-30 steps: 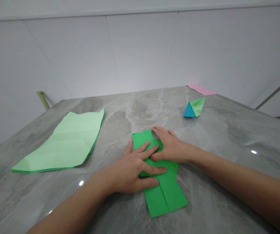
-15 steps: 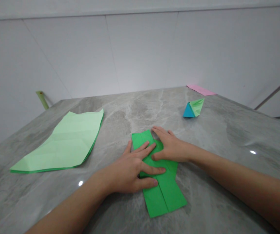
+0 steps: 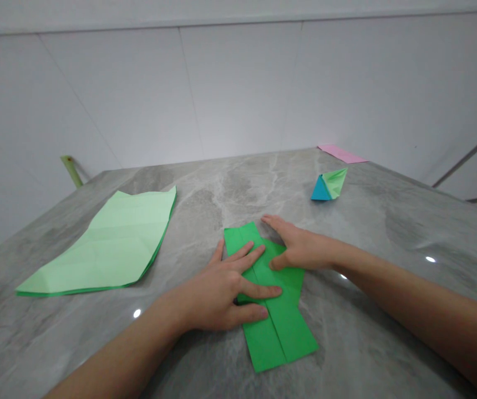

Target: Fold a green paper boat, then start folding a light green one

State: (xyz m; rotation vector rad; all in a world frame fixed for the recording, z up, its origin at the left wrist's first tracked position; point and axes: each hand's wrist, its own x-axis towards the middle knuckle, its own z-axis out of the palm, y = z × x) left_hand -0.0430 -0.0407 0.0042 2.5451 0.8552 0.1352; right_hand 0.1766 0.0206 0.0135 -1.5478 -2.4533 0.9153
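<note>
A dark green folded paper strip lies on the grey marble table, running from near me away toward the wall. My left hand rests flat on its middle with the fingers spread, pressing it down. My right hand lies on the strip's right edge farther back, fingers stretched out and the thumb on the paper. Both hands are open and hold nothing.
A large light green creased sheet lies to the left. A small blue and green folded paper shape stands at the back right, and a pink sheet lies behind it by the wall. White wall panels close the back.
My right hand has slid a little to the right across the strip, away from my left hand's fingers. The left hand has stayed in place.
</note>
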